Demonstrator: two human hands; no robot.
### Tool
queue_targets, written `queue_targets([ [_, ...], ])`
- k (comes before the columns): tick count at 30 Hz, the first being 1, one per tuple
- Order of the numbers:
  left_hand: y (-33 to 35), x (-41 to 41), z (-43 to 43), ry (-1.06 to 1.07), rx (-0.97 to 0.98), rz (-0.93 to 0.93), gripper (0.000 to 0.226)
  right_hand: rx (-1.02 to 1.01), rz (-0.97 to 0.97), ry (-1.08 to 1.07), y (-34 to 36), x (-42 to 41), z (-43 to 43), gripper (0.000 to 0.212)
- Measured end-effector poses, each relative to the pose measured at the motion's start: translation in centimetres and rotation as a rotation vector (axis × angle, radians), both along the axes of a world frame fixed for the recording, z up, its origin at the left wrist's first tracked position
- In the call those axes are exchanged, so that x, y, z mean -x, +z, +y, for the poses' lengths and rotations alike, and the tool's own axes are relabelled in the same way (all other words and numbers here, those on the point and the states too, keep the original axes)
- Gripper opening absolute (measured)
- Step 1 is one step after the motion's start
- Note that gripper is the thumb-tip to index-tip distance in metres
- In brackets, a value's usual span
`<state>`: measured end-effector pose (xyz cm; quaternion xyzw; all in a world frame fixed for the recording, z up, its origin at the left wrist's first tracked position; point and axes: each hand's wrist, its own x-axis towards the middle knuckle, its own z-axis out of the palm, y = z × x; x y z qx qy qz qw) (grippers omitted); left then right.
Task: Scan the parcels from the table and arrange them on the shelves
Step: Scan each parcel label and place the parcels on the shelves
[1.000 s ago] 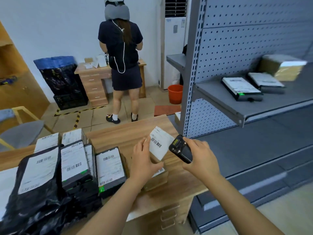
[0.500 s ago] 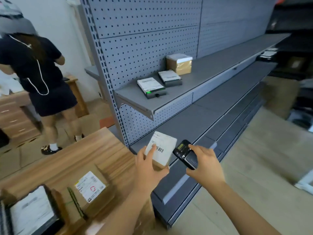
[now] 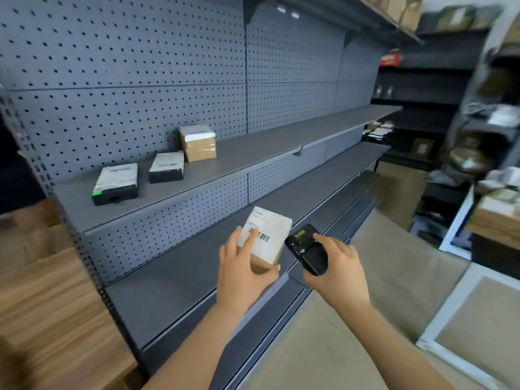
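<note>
Head view, left hand: we see the left hand [image 3: 244, 267] closed around a small cardboard parcel [image 3: 266, 243], fingers over its white label, thumb under the brown base.
Head view, right hand: the right hand [image 3: 336, 267] grips a black handheld scanner [image 3: 308, 249], index finger resting on top, its screen end just beside the parcel.
Parcel position: held in the air in front of the lower shelf [image 3: 180, 277], below the upper shelf [image 3: 253, 153].
Key relation: the open stretch of upper shelf lies up and ahead of the left hand, right of the three parcels [image 3: 157, 167] already placed; we judge the left hand is the one to carry it there.
Long axis: the parcel's label face tilts up towards us.
Writing: a barcode shows on the label; the print is too small to read.
Table: wooden table [image 3: 50, 319] at lower left.
</note>
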<state>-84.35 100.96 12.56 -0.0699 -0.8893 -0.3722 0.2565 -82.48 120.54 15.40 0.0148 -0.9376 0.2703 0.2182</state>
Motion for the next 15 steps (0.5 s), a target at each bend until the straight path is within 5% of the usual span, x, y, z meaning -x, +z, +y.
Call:
queue_targets([
  [15, 13.4, 20.1, 2.6, 0.289, 0.083, 0.212, 0.083, 0.092, 0.237, 0.217, 12.0, 23.3, 1.7, 0.072],
])
